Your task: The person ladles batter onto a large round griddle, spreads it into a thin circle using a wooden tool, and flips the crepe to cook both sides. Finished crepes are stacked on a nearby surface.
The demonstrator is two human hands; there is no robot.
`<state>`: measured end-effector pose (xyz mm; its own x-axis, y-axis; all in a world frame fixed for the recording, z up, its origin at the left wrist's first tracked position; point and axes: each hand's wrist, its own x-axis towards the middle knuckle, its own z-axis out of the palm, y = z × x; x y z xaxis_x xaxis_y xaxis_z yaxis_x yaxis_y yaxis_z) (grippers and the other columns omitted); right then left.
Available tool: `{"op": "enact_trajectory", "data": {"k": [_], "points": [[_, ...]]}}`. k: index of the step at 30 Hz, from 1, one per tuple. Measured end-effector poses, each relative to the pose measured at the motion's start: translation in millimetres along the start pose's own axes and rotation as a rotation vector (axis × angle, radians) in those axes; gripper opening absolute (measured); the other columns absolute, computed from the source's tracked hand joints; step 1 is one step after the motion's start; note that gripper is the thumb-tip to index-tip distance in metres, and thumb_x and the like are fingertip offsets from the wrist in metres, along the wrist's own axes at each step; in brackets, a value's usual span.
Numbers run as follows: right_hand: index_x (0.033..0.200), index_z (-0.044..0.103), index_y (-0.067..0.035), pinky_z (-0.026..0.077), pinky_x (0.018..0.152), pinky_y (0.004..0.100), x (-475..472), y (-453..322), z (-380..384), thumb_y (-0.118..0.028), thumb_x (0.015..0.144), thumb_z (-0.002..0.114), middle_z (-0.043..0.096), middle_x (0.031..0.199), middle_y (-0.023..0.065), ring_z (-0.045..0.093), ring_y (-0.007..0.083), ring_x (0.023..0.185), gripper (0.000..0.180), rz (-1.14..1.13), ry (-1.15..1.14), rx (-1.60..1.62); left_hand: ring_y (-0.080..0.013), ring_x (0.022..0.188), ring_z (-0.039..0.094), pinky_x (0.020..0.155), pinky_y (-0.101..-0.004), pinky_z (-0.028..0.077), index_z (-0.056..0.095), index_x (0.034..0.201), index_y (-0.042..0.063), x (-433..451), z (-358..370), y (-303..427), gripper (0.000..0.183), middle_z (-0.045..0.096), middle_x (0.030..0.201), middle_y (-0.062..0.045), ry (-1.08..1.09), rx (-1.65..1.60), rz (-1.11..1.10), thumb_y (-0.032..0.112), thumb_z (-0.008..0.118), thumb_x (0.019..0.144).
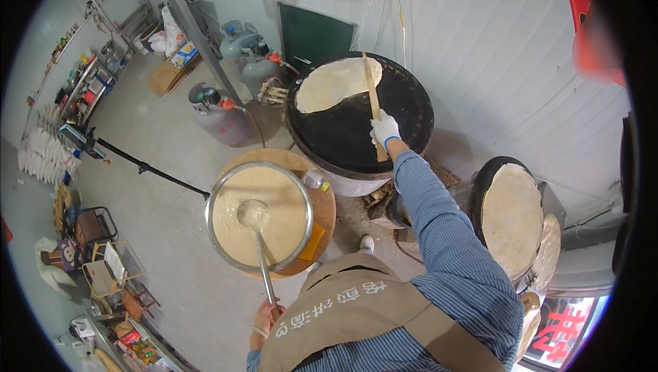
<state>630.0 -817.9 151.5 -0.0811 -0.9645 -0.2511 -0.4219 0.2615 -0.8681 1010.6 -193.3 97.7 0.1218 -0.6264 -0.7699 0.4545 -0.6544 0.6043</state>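
My right hand (384,129), in a white knit glove, grips a long flat wooden spreader (371,84) across a round black griddle (329,133). A pale, uneven layer of batter (334,84) covers part of the griddle's far left, and the spreader's far end crosses its right part. My left hand (263,316) is closed around the handle of a long metal ladle (264,264). The ladle's bowl rests in the batter (231,233) inside a wide metal basin (209,217), which stands on a round wooden board (329,212).
A clear plastic bottle (313,179) lies beside the basin. Gas cylinders (221,120) with hoses stand left of the griddle. A phone (79,140) on a black pole (154,169) extends left. A second griddle (480,192) bearing a large flatbread (512,220) stands at right.
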Motion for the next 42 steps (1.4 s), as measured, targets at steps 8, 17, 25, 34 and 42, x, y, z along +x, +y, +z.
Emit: {"op": "enact_trajectory", "data": {"k": [8, 17, 25, 34, 42], "points": [[0.174, 0.038, -0.01, 0.05, 0.041, 0.0407, -74.8, 49.7, 18.7, -0.013, 0.109, 0.059, 0.063, 0.065, 0.0097, 0.06, 0.0231, 0.045, 0.069, 0.083, -0.005, 0.396, -0.0251, 0.088, 0.073, 0.078, -0.0382, 0.063, 0.065, 0.128, 0.006, 2.8, -6.1, -6.2, 0.028, 0.074, 0.095, -0.015, -0.014, -0.106, -0.043, 0.019, 0.064, 0.104], [0.17, 0.044, -0.007, 0.059, 0.05, 0.0405, -47.5, 29.2, 6.3, -0.013, 0.107, 0.063, 0.072, 0.075, 0.0131, 0.071, 0.0243, 0.056, 0.067, 0.012, 0.017, -0.082, -0.0242, 0.09, 0.074, 0.08, -0.0382, 0.063, 0.066, 0.13, 0.004, 20.1, -32.4, -22.4, 0.032, 0.074, 0.1, -0.014, 0.01, 0.001, -0.093, 0.02, 0.067, 0.103], [0.167, 0.049, -0.007, 0.054, 0.045, 0.0398, -44.7, 19.4, 25.7, -0.011, 0.107, 0.065, 0.065, 0.069, 0.0102, 0.064, 0.021, 0.051, 0.061, 0.04, 0.067, 0.284, -0.0248, 0.09, 0.074, 0.08, -0.0393, 0.063, 0.065, 0.131, 0.002, 19.7, -33.1, -19.5, 0.033, 0.074, 0.1, -0.015, 0.049, 0.049, -0.11, 0.018, 0.066, 0.102], [0.159, 0.053, -0.004, 0.054, 0.043, 0.0393, -22.1, 36.6, 40.7, -0.011, 0.107, 0.063, 0.062, 0.066, 0.0087, 0.064, 0.0218, 0.049, 0.054, 0.101, 0.219, 0.457, -0.0199, 0.085, 0.069, 0.079, -0.0357, 0.059, 0.066, 0.131, 0.0, 40.9, -72.3, -36.8, 0.033, 0.07, 0.096, -0.007, -0.166, -0.325, -0.257, 0.018, 0.07, 0.103], [0.172, 0.041, -0.01, 0.055, 0.044, 0.0414, -61.3, 38.4, 69.0, -0.014, 0.107, 0.066, 0.067, 0.069, 0.0108, 0.067, 0.0214, 0.051, 0.069, 0.049, 0.121, 0.106, -0.0191, 0.09, 0.07, 0.083, -0.0357, 0.06, 0.067, 0.13, 0.0, 73.9, -101.7, -73.1, 0.03, 0.071, 0.099, -0.007, -0.222, -0.214, -0.205, 0.018, 0.069, 0.105]]}}
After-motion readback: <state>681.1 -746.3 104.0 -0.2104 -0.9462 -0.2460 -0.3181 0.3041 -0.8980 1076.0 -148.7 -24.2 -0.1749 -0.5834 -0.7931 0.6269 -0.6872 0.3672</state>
